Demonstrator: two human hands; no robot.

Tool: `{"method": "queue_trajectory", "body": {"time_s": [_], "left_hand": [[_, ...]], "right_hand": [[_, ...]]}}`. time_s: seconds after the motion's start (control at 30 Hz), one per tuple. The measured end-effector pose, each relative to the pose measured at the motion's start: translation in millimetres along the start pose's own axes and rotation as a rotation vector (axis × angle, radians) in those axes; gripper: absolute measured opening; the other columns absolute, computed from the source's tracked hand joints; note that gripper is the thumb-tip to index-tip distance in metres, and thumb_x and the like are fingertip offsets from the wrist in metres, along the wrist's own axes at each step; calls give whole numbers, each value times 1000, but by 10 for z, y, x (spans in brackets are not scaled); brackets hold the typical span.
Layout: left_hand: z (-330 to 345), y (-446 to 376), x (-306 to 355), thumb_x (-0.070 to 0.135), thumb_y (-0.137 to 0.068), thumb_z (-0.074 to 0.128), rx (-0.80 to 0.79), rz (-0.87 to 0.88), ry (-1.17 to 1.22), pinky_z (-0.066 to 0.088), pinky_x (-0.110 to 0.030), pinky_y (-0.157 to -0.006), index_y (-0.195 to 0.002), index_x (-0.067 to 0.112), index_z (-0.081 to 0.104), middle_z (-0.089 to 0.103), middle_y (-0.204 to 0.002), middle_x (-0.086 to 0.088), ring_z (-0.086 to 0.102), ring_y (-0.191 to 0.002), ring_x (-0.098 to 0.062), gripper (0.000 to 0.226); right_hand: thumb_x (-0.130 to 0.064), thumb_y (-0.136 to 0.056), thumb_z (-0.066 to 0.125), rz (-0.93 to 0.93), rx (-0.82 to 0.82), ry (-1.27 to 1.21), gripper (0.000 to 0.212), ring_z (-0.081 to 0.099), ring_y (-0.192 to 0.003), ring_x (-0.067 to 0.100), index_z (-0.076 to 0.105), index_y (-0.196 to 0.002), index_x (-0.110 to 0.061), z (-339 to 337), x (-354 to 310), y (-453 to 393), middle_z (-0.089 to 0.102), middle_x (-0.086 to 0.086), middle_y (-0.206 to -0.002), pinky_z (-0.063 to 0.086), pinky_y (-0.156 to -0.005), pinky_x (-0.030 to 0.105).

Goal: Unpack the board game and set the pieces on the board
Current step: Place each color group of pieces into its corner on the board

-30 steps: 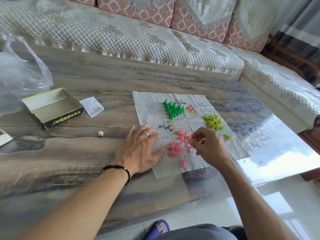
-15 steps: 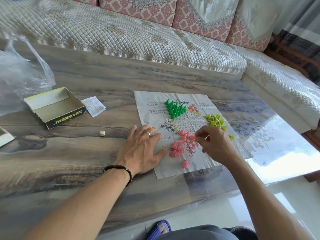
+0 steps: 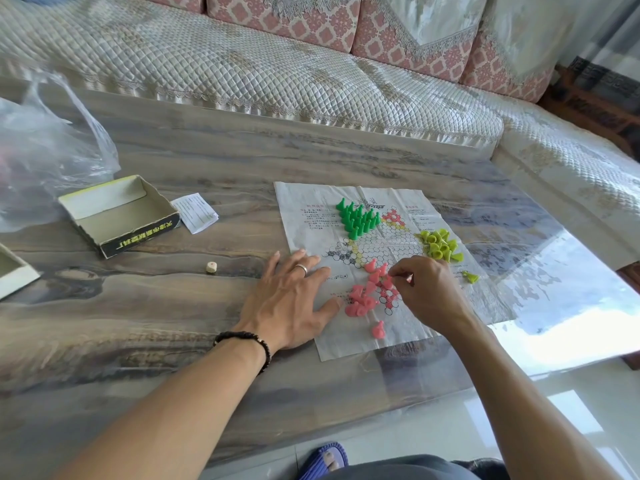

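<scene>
A paper game board [image 3: 301, 216] lies flat on the table. Several dark green pieces [image 3: 358, 218] stand upright at its top corner. Several yellow-green pieces [image 3: 439, 245] lie heaped at its right side, one stray [image 3: 470, 277] apart. Several pink pieces [image 3: 362, 301] sit near the board's lower corner, some standing, some tipped; one [image 3: 378, 330] lies nearer me. My left hand [image 3: 291, 303] presses flat on the board's left edge, fingers spread. My right hand [image 3: 427, 291] pinches a pink piece [image 3: 388, 281] between thumb and fingertips over the pink corner.
An open cardboard box [image 3: 119, 214] and a folded leaflet [image 3: 195, 213] lie left of the board, with a small die [image 3: 211, 267] nearer me. A clear plastic bag [image 3: 45, 150] sits far left. A quilted sofa [image 3: 277, 64] runs behind the table.
My right hand has shifted slightly with the pink piece over the pink corner. My left hand has stayed pressed on the board.
</scene>
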State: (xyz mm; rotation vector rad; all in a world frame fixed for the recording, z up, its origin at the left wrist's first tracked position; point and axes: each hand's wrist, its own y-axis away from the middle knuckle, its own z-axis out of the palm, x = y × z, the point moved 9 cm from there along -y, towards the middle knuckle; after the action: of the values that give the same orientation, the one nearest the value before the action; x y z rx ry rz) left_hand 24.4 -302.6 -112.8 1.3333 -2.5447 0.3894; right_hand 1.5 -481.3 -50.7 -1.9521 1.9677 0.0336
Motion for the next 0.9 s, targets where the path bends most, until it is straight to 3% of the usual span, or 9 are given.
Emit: {"method": "queue_trajectory", "body": {"time_s": [0.1,0.2,0.3,0.37,0.43,0.53,0.63,0.7,0.9], "left_hand": [[0,0,1,64,-93,29,4,3,-4,7,-47,-120,-145,27,38,28,-157,2,11,-147,-16,65],[1,2,-3,64,-93,29,3,1,-7,6,-47,-120,-145,27,37,28,-157,2,10,-148,-16,64],[3,2,2,64,-93,29,4,1,-4,6,-47,-120,-145,27,38,28,-157,2,10,-148,-16,64],[-1,1,3,66,-92,27,5,4,-1,7,-47,-120,-145,26,38,29,-157,2,10,-148,-16,67],[-3,2,5,69,-90,21,0,7,-4,7,-47,-119,-145,26,38,29,-157,2,10,-148,-17,71],[2,9,7,68,-92,24,-9,8,-9,7,-47,-119,-145,27,37,27,-157,2,9,-148,-16,69],[4,3,3,66,-93,29,0,6,-5,7,-46,-119,-145,27,37,28,-157,2,10,-148,-16,66],[2,1,5,66,-93,30,6,2,-3,7,-46,-120,-145,27,38,29,-157,3,10,-147,-15,65],[-4,3,10,67,-93,28,4,6,4,6,-46,-120,-145,27,37,28,-157,3,10,-148,-15,67]], "right_hand": [[1,-81,66,11,1,-26,11,61,-62,7,75,-81,-6,7,1,-7,72,2,-75,53,-60,20],[-2,-83,67,41,4,-52,12,58,-65,4,74,-91,-5,12,29,4,73,3,-83,40,-60,4],[-7,-84,67,116,29,-109,20,58,-66,4,70,-104,-7,-19,76,54,69,1,-84,43,-61,10],[-9,-83,68,137,99,-149,15,56,-64,1,71,-97,-10,-85,45,106,66,-4,-78,47,-62,16],[-12,-82,70,133,132,-172,6,55,-59,-1,73,-86,-15,-94,-38,157,63,-9,-68,41,-56,10],[-17,-83,71,148,97,-195,5,53,-54,-4,75,-85,-17,43,-119,202,60,-15,-63,39,-52,6],[-20,-81,71,207,69,-181,12,60,-60,3,76,-92,-16,178,-97,200,71,-5,-73,43,-57,12],[-21,-81,71,258,48,-187,14,59,-61,2,75,-94,-16,231,-58,207,72,-3,-78,41,-55,8],[-17,-78,73,338,78,-376,5,48,-47,-4,73,-75,-21,139,18,260,55,-15,-55,34,-48,8]]}}
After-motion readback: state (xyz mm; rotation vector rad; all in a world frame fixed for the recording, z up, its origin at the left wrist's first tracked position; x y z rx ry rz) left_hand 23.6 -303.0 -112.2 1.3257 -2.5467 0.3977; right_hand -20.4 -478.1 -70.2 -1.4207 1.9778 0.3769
